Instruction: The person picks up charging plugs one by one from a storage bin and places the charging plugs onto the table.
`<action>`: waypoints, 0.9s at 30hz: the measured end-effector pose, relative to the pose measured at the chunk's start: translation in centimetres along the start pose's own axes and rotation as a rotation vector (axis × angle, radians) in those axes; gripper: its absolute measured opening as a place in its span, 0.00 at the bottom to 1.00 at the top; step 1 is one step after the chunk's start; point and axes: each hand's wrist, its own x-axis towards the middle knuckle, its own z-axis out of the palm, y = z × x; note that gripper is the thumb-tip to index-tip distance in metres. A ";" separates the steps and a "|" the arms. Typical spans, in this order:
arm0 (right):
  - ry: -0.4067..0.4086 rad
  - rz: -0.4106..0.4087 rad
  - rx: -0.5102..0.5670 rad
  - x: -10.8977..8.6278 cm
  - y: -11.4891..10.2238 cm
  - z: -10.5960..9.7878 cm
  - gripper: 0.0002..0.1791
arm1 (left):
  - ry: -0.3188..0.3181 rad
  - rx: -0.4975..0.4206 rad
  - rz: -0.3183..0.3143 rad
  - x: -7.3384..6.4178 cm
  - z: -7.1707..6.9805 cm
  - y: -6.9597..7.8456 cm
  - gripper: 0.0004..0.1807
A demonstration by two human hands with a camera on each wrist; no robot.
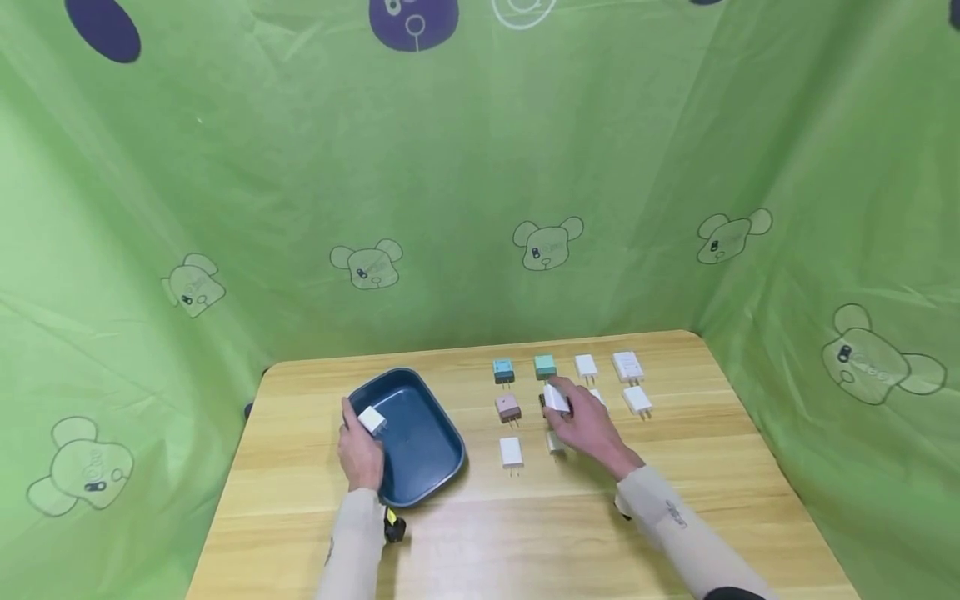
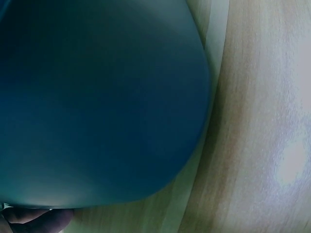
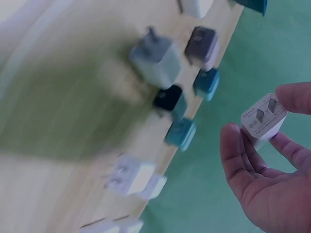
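My right hand [image 1: 592,425] pinches a white charger [image 1: 556,398] between thumb and fingers above the rows of chargers. In the right wrist view, the end of that charger [image 3: 265,124] with its two flat prongs faces the camera. My left hand [image 1: 362,452] grips the left side of a dark blue tray [image 1: 420,442], fingers along its outer wall. Another white charger [image 1: 371,419] is at the tray's left side, close to the left fingers. In the left wrist view, the tray [image 2: 107,111] fills most of the picture, and fingertips [image 2: 48,221] show below its edge.
Chargers stand in rows on the wooden table [image 1: 525,533]: blue [image 1: 503,370], green [image 1: 545,367], pink [image 1: 507,407] and several white ones, such as a white charger [image 1: 512,452] in front. A green curtain [image 1: 450,167] surrounds the table at the back and sides.
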 end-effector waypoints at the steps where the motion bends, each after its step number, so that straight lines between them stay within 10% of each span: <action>1: 0.005 0.002 -0.006 -0.2 0.4 -0.2 0.34 | 0.006 0.002 0.002 0.0 0.0 0.0 0.58; 27: 0.028 0.106 -0.159 -4.5 6.4 -1.2 0.32 | -0.011 0.010 0.004 0.0 -0.1 0.0 0.58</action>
